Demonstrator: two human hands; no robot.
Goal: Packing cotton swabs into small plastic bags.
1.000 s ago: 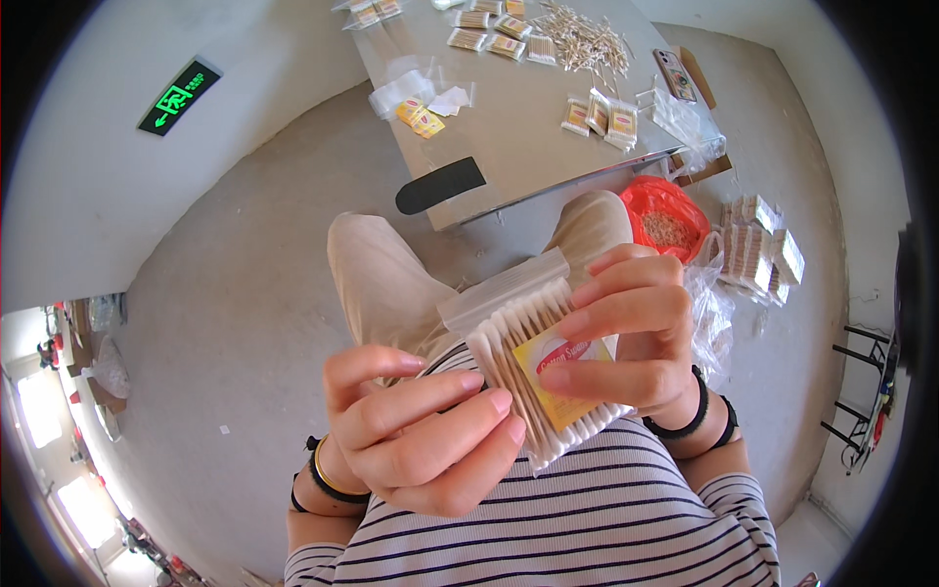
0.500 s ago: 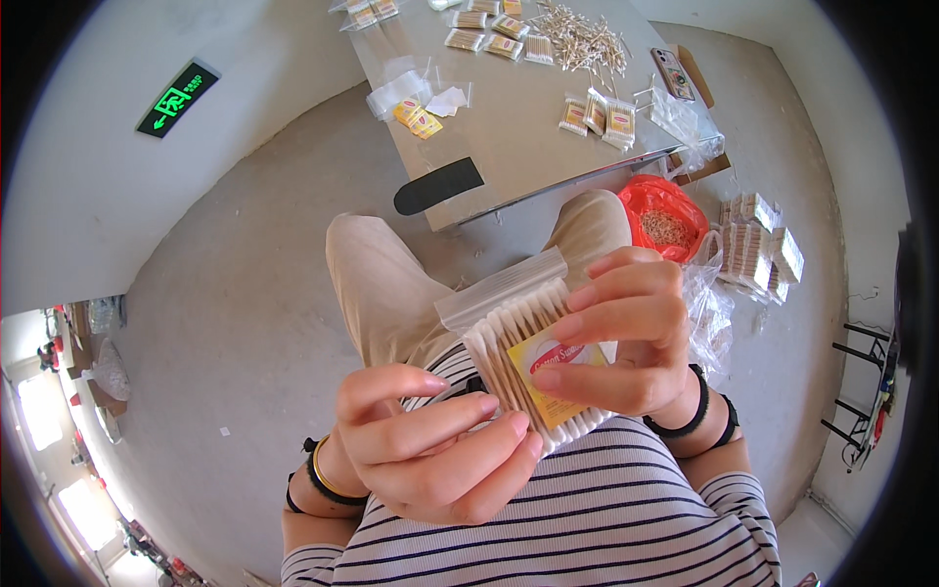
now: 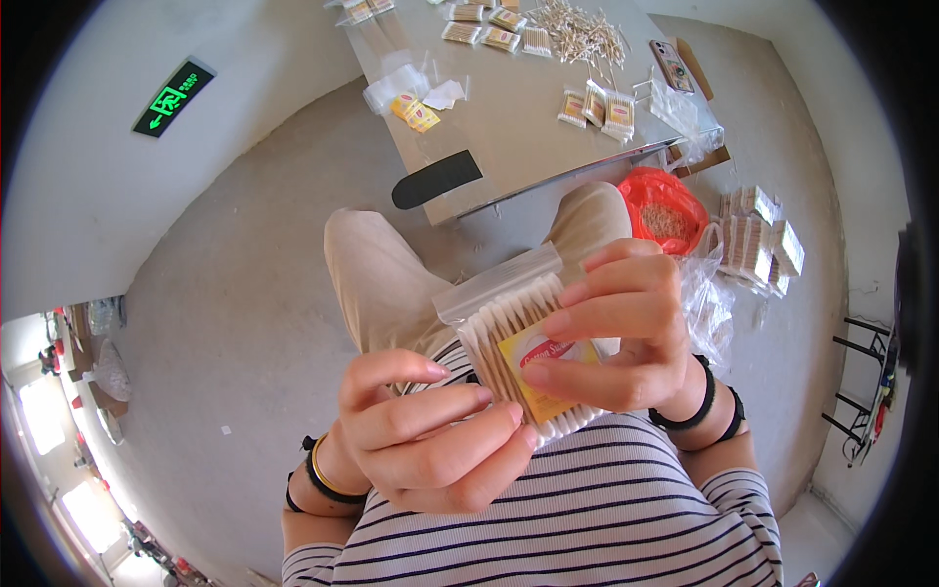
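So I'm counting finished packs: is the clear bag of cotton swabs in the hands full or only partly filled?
Full: the clear bag shows a tight row of swabs across its width, held by the right hand and left hand.

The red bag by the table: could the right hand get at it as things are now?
Probably not at once. The right hand is gripping the swab packet together with the left hand. The red bag lies open on the floor beyond the knee, unblocked.
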